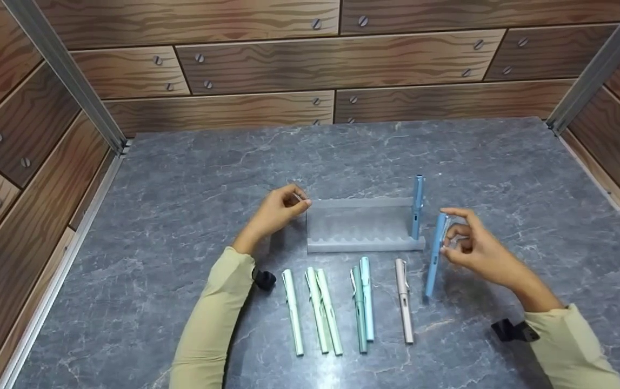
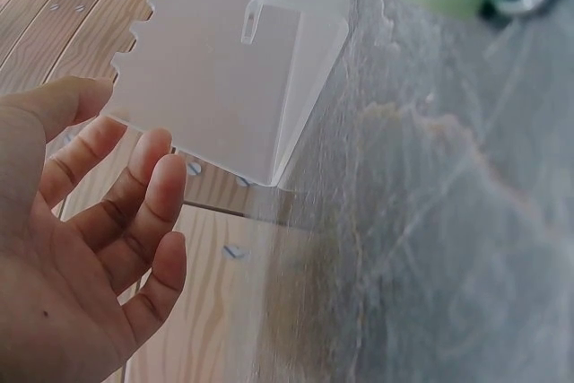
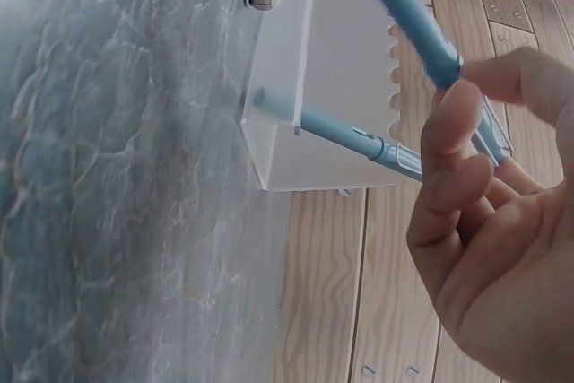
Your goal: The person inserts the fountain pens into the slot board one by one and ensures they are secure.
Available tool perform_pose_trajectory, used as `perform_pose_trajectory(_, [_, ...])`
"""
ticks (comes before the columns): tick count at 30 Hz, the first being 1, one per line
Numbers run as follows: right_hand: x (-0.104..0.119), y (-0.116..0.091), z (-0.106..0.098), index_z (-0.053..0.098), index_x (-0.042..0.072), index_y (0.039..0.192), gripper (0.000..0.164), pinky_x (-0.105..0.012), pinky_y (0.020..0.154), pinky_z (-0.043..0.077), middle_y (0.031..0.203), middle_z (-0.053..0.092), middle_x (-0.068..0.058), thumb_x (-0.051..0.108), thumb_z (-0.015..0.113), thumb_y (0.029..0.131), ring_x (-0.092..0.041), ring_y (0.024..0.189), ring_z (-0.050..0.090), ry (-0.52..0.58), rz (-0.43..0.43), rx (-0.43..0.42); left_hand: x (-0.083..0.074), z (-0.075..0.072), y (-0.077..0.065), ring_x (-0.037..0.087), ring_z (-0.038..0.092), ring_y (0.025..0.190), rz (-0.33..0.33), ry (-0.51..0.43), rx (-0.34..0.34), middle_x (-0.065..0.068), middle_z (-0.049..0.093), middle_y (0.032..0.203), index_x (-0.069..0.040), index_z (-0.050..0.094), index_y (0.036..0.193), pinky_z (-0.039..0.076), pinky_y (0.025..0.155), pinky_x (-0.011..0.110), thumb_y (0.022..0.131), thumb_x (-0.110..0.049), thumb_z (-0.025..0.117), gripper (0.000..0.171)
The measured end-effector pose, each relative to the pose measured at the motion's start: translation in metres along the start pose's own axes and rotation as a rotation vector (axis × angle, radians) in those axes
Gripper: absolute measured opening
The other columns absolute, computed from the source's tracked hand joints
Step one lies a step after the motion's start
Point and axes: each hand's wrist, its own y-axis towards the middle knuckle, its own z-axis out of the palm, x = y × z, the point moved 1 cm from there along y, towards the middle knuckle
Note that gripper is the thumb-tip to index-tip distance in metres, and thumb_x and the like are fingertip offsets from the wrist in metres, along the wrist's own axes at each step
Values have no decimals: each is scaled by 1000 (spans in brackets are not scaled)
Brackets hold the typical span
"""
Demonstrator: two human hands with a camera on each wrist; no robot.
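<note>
Head view: right hand [image 1: 478,249] pinches blue pen [image 1: 435,259]; left hand [image 1: 278,209] apparently pinches rack [image 1: 361,222].

6 pens [image 1: 360,310] on table [image 1: 207,173] before rack [image 1: 361,221]; 1 pen [image 1: 417,208] in rack (right end); held pen [image 1: 435,254] farther right.

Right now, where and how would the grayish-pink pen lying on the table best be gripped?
Probably at the middle of the grayish-pink pen, pinched from above across its long sides. It lies flat, apart from the light-blue pen to its left, leaving room to pinch; its clip is toward the far end, clear of that grip.
</note>
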Motion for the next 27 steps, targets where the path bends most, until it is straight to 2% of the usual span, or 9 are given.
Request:
perform_pose_trajectory(9, [9, 7, 4, 25, 2, 142, 69, -23, 47, 44, 86, 54, -11, -15, 59, 85, -4, 55, 50, -101, -40, -145, 0, 0, 0, 9, 51, 65, -4, -1, -3, 4, 65, 77, -8, 64, 97, 41, 60, 24, 92, -23, 65, 16])
perform_pose_trajectory(14, [14, 13, 6, 28, 2, 141, 70, -20, 50, 43, 85, 54, -8, -17, 60, 82, -3, 57, 49, -141, -56, -212, -1, 0, -1, 9, 52, 66, -3, 2, -5, 4, 66, 79, -8, 64, 97, 42, 61, 24, 91, -24, 66, 17])
perform_pose_trajectory(20, [19, 19, 9, 29, 4, 141, 70, -19, 53, 42, 87, 53, -4, -17, 61, 81, -2, 59, 49, -214, -73, -262, 0, 0, 0, 8, 52, 65, 6, 5, -7, 6, 66, 79, -7, 64, 97, 42, 61, 23, 91, -23, 66, 17])
perform_pose_trajectory(27, [21, 27, 10, 30, 7, 142, 70, -17, 55, 42, 88, 57, -10, -13, 63, 83, -1, 59, 50, -282, -90, -315, -1, -1, -1, 9, 51, 64, -17, -3, 1, 4, 64, 77, -9, 64, 98, 41, 58, 24, 92, -24, 65, 16])
